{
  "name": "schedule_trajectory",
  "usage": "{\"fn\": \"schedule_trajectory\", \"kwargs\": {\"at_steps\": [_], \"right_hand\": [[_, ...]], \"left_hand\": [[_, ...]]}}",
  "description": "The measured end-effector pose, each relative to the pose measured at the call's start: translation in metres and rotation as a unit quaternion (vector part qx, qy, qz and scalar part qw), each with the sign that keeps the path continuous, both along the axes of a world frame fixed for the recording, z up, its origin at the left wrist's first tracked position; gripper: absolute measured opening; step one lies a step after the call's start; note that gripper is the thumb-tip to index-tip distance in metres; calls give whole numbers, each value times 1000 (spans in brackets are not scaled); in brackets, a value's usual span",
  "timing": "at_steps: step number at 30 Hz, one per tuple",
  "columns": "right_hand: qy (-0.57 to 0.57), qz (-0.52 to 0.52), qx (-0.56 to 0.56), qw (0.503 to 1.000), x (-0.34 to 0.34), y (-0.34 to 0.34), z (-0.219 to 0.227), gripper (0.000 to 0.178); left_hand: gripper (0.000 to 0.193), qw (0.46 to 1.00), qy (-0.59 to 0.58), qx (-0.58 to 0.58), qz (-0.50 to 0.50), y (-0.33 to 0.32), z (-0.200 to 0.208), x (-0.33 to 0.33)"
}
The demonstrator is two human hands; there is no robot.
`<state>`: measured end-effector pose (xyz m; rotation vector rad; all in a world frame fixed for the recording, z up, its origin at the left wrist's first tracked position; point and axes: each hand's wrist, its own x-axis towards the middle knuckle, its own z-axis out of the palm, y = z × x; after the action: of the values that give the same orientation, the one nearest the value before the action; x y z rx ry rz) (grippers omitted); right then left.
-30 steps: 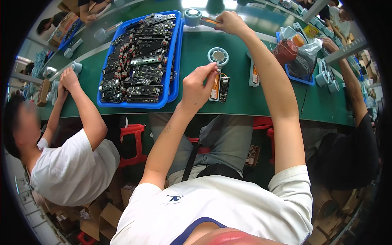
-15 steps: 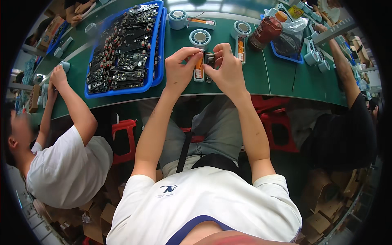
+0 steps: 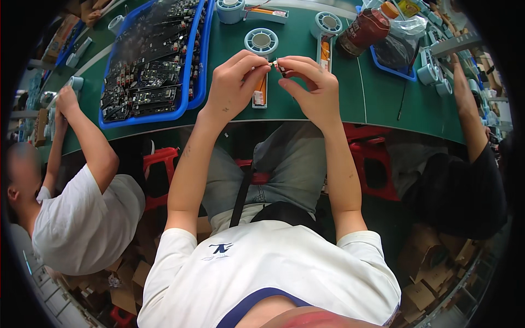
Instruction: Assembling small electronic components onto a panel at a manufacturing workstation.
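Green table [image 3: 350, 93] lies under the left hand [image 3: 232, 82] and right hand [image 3: 309, 82], both pinching 1 small part [image 3: 277, 65].

1 head-worn fisheye view looks steeply down, close over the green table [image 3: 383, 104] edge and the person's lap.

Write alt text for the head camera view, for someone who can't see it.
Seen from above, a seated person's left hand and right hand pinch a small part between their fingertips above a green table. A blue tray of circuit boards sits to the left, and other people work on both sides.
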<state>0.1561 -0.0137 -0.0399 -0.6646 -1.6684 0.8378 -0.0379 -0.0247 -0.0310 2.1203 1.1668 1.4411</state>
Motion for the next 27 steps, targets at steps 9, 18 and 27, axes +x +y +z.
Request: {"fn": "schedule_trajectory", "kwargs": {"at_steps": [9,18,27], "right_hand": [[-56,-23,75,995,3,6,-8,35],[-27,-45,124,991,-3,4,-10,29],[-35,4,133,991,0,11,-12,33]], "left_hand": [[5,996,58,68,-16,7,-5,-2],[10,999,20,33,-24,1,-4,0],[13,998,30,34,-33,5,-8,-3]]}}
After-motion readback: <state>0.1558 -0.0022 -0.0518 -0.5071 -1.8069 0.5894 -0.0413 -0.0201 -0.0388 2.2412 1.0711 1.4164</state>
